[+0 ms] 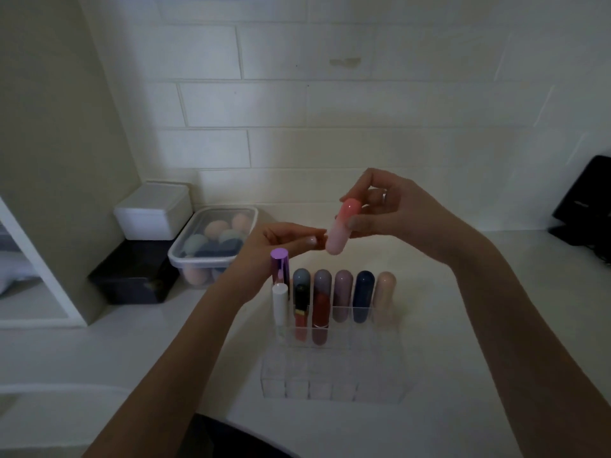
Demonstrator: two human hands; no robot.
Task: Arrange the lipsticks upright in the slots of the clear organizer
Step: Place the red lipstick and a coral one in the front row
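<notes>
The pink capsule-shaped lipstick [340,228] is in the air above the clear organizer [330,375], tilted, darker pink end up and pale end down. The right hand [393,209] pinches it near the upper half between thumb and fingertips, while the left hand [284,239] pinches or steadies the pale lower end with its fingertips (how firmly, the view does not settle).

It looks like a light, rigid plastic tube with a smooth, glossy skin and rounded ends, so it should weigh next to nothing but may slip or swivel in a loose pinch. The straight middle of the barrel is the sensible place to hold; the domed ends offer little purchase. A drop would likely do no harm beyond knocking its neighbours.

Those neighbours already stand upright in the back of the organizer: a purple-capped tube [280,269], a white tube [280,304], a grey capsule [301,279], a mauve-grey capsule [322,280], a dusty pink capsule [343,295], a navy capsule [363,295] and a beige capsule [385,295], with a black-capped gloss [301,312] and a red tube [320,312] in front.

The light is dim, and the clear slot walls nearly vanish against the white counter [132,352], so which front slots are free is hard to judge. Whether the capsule has a cap seam is not visible.
</notes>
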